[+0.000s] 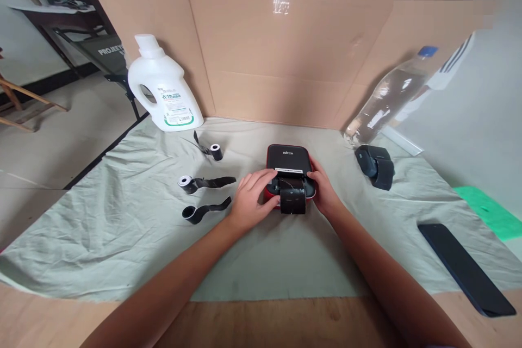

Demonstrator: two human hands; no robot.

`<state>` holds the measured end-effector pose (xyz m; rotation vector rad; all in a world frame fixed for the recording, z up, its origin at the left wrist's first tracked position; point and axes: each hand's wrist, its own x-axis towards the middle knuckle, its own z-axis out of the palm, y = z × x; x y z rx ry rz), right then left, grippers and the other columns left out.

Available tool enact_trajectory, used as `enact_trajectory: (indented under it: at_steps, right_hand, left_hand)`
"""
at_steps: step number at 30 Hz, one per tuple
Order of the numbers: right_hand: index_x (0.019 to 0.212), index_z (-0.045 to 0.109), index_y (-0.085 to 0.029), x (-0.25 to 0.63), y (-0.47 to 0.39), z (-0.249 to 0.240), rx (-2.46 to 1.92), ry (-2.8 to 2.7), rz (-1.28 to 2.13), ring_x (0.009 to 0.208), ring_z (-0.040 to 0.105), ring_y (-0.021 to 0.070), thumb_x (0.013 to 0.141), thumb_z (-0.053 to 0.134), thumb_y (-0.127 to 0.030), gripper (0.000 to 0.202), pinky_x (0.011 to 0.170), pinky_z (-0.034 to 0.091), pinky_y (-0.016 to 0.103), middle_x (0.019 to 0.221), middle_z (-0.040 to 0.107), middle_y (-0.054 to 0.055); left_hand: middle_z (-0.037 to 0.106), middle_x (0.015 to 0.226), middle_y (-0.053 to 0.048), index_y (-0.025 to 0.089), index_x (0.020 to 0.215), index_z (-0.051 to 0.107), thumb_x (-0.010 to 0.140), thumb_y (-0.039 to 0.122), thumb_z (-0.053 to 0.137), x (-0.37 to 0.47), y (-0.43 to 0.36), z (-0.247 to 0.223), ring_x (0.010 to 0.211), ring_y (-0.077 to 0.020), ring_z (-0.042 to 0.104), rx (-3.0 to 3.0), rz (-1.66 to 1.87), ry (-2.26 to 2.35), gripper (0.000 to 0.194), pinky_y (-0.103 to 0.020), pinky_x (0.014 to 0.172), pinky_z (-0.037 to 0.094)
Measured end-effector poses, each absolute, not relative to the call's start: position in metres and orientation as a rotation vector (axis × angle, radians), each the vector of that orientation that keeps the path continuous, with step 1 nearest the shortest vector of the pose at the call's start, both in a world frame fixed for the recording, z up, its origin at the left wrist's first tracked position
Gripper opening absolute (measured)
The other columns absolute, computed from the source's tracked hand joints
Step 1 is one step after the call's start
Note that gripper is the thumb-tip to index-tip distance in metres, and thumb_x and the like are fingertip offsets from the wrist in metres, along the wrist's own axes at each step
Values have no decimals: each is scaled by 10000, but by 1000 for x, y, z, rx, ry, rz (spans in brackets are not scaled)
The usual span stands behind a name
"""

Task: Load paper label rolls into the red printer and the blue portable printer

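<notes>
A small black and red label printer [289, 159] rests on the cloth in front of me, its black top bearing pale lettering. From its front a strip of black labels [292, 198] curls down toward me. My left hand [253, 198] grips the printer's left side, fingertips on the top and thumb low at the front corner. Along the right side my right hand [324, 187] is closed, its thumb at the front top edge; its other fingers are partly hidden. To the left lie a small label roll [216, 152], a middle roll [185, 182] and a nearer black roll [191, 213], each with a loose tail.
A white detergent bottle [165, 87] and a clear plastic bottle [391, 98] stand against the cardboard screen [281, 54]. A black object with a strap-like band [374, 166], a phone [465, 266] and a green sheet [489, 212] lie right on the wrinkled cloth [134, 217].
</notes>
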<state>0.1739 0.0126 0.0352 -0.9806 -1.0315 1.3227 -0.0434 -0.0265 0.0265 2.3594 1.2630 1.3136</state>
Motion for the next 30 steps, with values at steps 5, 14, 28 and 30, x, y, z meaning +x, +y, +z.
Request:
enact_trajectory:
  at_steps: [5,14,28,30]
  right_hand:
    - [1369,596,-293,172,10,38,-1020,-1025,1319,1381,500,286,761,607,-316,609,1080,495,421,1480,572,-29]
    - [1379,595,-320,170,10,46,-1019,-1054,1332,1399,486,269,802,599,-350,578,1119,459,419,1494,559,-44]
    - [1430,553,-324,170,8,40,-1086,-1026,1307,1371,510,296,742,566,-282,690,1075,507,440,1473,574,-49]
    - [1418,561,-322,170,9,38,-1077,-1028,1302,1371,513,291,745,574,-286,674,1100,484,448,1457,589,-42]
  left_hand:
    - [690,1017,-37,313,1169,720,919,154,586,-41,-33,29,911,-184,571,2703,1489,1087,326,-329,807,416]
    - [682,1216,-54,340,1218,706,923,205,613,-39,-34,26,1138,-232,578,2726,1471,1133,338,-376,960,423]
    - [661,1318,-127,201,1321,546,784,411,723,-44,-14,22,1279,-307,593,2411,1292,1275,603,-496,1157,382]
    - [674,1286,-129,191,1300,554,773,415,725,-43,-13,23,1254,-307,606,2424,1320,1257,597,-502,1149,389]
